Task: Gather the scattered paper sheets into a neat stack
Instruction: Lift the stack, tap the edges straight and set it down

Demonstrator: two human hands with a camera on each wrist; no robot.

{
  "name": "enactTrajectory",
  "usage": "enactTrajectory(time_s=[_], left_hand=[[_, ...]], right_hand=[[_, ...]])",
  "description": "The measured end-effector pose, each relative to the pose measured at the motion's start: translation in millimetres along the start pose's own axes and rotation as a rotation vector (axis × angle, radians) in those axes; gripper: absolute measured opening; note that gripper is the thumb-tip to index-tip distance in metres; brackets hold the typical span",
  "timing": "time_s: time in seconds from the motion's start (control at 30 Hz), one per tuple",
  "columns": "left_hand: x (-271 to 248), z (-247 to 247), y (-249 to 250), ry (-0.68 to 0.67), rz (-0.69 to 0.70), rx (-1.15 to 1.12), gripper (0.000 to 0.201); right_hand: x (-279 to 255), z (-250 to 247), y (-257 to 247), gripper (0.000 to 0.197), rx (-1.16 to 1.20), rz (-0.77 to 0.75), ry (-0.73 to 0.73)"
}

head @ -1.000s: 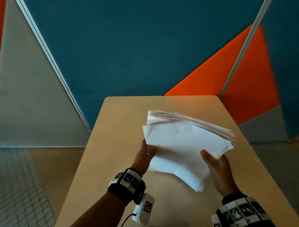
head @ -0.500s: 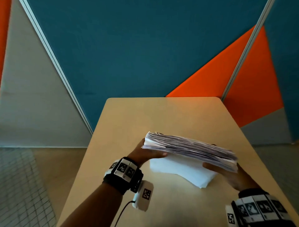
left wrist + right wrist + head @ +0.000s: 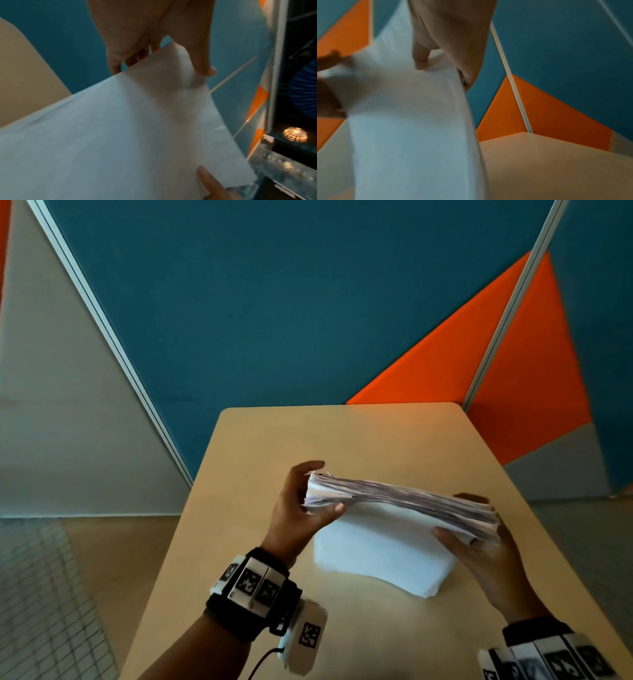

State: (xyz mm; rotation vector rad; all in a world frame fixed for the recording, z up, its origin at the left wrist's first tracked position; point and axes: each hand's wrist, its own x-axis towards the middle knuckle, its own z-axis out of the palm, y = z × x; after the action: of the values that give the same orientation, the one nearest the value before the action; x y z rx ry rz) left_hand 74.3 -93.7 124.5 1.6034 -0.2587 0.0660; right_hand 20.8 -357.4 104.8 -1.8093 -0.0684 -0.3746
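Table (image 3: pixel 376 440) shows no loose sheets; all seem gathered. Paper stack (image 3: pixel 387 539) stands on edge on it, top edges ragged, needs squaring and laying flat. Left hand (image 3: pixel 294 518) and right hand (image 3: pixel 479 553) grip its ends, fingers curled.

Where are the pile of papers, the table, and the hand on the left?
paper stack (image 3: pixel 383 539): head view, its white front sheet.
table (image 3: pixel 342 440): head view, bare top beyond the papers.
left hand (image 3: pixel 291 518): head view, its palm.

The paper stack (image 3: pixel 394 529) stands on edge on the tabletop (image 3: pixel 359 440), between the left hand (image 3: pixel 294 515) and right hand (image 3: pixel 479 556).
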Motion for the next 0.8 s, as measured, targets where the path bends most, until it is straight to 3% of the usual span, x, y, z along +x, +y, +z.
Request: enactTrajectory(time_s=[0.1,0.13,0.2,0.27,0.4,0.47,0.5,0.6,0.63,0.8], left_hand=[[0.9,3.5,8.2,0.037,0.087,0.056,0.036],[2.3,3.8,9.2,0.016,0.083,0.049,0.029],[5.6,2.6,6.2,0.008,0.097,0.076,0.034],[5.9,3.7,3.2,0.02,0.152,0.149,0.051],[0.6,11.1,2.1,0.052,0.464,0.515,0.073],[0.9,8.6,-2.1,0.004,0.571,0.692,0.09],[0.9,6.8,-1.3,-0.021,0.557,0.733,0.089],[1.0,1.6,2.2,-0.041,0.5,0.719,0.048],[1.5,1.1,4.9,-0.037,0.502,0.72,0.043],[0.9,-0.6,6.9,-0.068,0.566,0.784,0.054]], right_hand=[[-9.5,6.2,-5.4,0.077,-0.124,-0.199,0.182],[-11.5,6.5,-3.6,0.072,-0.177,-0.246,0.222],[-16.1,12.6,-10.4,0.058,-0.38,-0.371,0.269],[-17.1,13.7,-14.5,0.054,-0.598,-0.449,0.217],[-15.5,13.6,-22.6,0.049,-0.645,-0.442,0.2],[-13.7,12.1,-24.4,0.049,-0.663,-0.459,0.232],[-13.4,11.7,-24.2,0.046,-0.672,-0.476,0.233],[-14.2,11.7,-28.0,0.042,-0.656,-0.459,0.164],[-14.3,11.9,-28.3,0.043,-0.652,-0.457,0.155],[-15.1,12.1,-26.7,0.038,-0.657,-0.521,0.195]])
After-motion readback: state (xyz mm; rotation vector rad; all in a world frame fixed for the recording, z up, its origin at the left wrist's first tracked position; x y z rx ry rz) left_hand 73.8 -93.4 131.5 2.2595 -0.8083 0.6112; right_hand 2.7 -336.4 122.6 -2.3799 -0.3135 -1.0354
